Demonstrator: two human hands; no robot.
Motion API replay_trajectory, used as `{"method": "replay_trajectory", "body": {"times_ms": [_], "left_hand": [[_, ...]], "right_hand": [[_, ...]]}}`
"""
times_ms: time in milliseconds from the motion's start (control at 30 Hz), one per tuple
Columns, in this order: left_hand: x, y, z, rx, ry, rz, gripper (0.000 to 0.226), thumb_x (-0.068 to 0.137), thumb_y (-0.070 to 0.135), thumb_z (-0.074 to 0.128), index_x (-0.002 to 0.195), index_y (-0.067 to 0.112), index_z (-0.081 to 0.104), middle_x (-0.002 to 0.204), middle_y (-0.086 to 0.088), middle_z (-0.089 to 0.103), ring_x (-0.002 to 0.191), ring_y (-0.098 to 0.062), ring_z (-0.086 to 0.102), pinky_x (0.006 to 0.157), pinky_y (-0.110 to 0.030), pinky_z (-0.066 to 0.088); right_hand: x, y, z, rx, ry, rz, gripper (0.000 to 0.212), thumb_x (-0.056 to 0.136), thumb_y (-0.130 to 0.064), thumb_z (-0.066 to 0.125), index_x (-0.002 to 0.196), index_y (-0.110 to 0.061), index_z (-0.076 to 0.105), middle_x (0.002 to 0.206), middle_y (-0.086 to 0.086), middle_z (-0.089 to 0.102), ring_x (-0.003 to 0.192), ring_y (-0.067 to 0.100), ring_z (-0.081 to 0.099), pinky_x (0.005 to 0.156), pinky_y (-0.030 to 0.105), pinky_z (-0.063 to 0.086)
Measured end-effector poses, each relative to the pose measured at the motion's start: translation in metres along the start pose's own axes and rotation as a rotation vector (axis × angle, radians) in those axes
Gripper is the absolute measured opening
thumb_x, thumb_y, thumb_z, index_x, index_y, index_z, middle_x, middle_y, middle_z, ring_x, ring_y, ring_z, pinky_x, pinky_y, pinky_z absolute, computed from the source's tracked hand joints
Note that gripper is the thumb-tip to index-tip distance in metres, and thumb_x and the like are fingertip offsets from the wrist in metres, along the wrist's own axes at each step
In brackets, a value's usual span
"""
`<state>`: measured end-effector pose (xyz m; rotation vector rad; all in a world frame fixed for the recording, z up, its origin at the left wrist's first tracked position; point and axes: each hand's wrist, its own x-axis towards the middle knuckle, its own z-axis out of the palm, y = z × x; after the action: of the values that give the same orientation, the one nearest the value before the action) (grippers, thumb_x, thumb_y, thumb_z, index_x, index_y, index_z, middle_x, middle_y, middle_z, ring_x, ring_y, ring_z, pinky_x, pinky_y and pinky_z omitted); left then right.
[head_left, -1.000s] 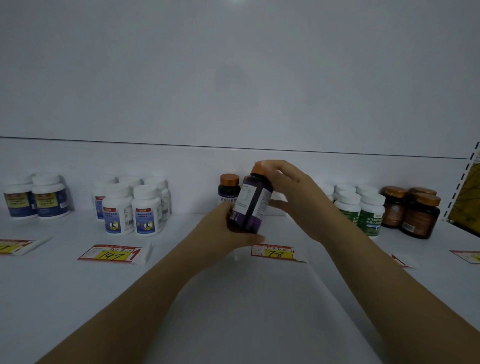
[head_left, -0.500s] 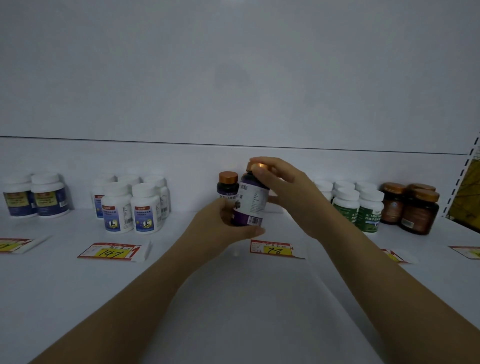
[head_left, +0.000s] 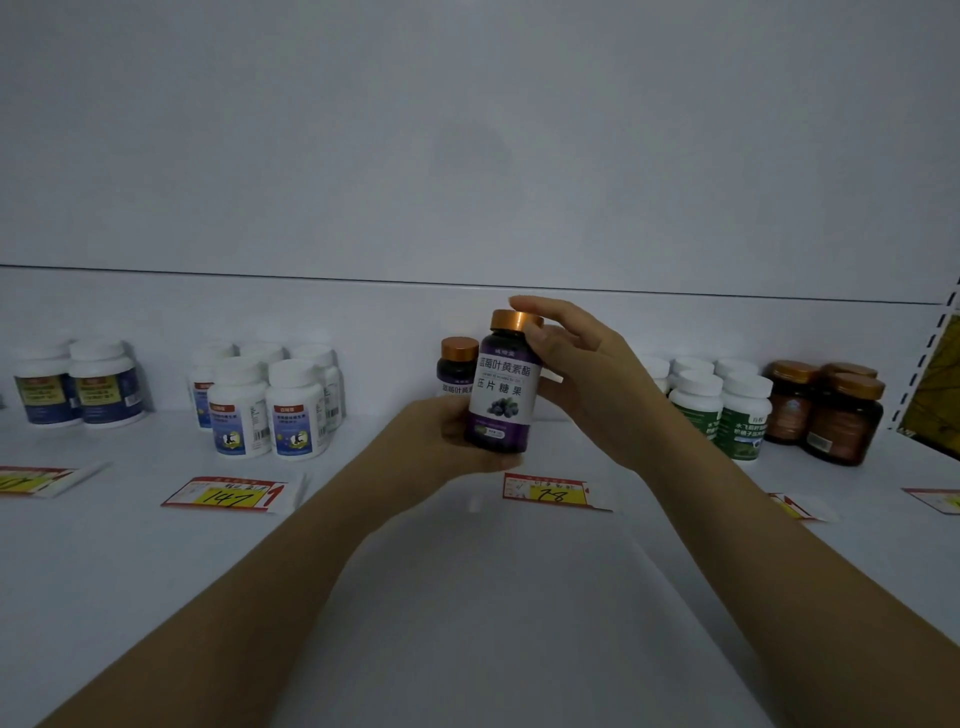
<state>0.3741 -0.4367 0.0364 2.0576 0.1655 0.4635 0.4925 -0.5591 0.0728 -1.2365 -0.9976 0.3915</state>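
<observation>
Seemingly facing stock: gripping purple bottle (head_left: 501, 387) upright above 78 price tag (head_left: 545, 491), base in curled left hand (head_left: 436, 441), cap pinched by right hand (head_left: 582, 374). Next, probably: lowering it behind that tag, label outward.

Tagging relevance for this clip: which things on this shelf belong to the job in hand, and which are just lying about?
In hand: purple bottle, gripped at its base by the left hand, its cap held by the right hand.
Lying about: matching bottle behind it, white bottles, green-label bottles, brown jars, price tags.
</observation>
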Motion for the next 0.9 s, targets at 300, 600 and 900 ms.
{"method": "replay_trajectory", "body": {"times_ms": [300,600,900], "left_hand": [[-0.002,0.001,-0.003,-0.085,-0.079,-0.099,0.044,0.073,0.023,0.078,0.115,0.025,0.064,0.102,0.009,0.072,0.096,-0.003,0.066,0.089,-0.02,0.046],[0.004,-0.012,-0.009,0.087,0.248,0.142,0.051,0.068,0.003,0.08,0.106,0.027,0.055,0.093,0.02,0.06,0.084,0.006,0.058,0.069,-0.004,0.045],[-0.01,-0.006,-0.011,0.066,0.5,0.227,0.05,0.075,-0.017,0.062,0.089,0.031,0.054,0.077,0.021,0.055,0.067,0.007,0.055,0.066,-0.011,0.046]], "right_hand": [[0.001,0.005,-0.007,-0.026,-0.032,0.154,0.033,0.097,-0.019,0.049,0.129,-0.016,0.054,0.118,0.004,0.065,0.111,0.018,0.062,0.091,0.033,0.054],[-0.011,-0.01,0.023,-0.578,-0.246,-0.222,0.051,0.08,-0.017,0.074,0.124,-0.029,0.052,0.118,-0.018,0.059,0.112,-0.001,0.055,0.096,0.021,0.049],[-0.019,-0.002,0.042,-0.899,-0.251,-0.685,0.048,0.078,-0.015,0.075,0.123,-0.018,0.056,0.123,-0.003,0.062,0.113,0.005,0.05,0.097,0.009,0.037]]}}
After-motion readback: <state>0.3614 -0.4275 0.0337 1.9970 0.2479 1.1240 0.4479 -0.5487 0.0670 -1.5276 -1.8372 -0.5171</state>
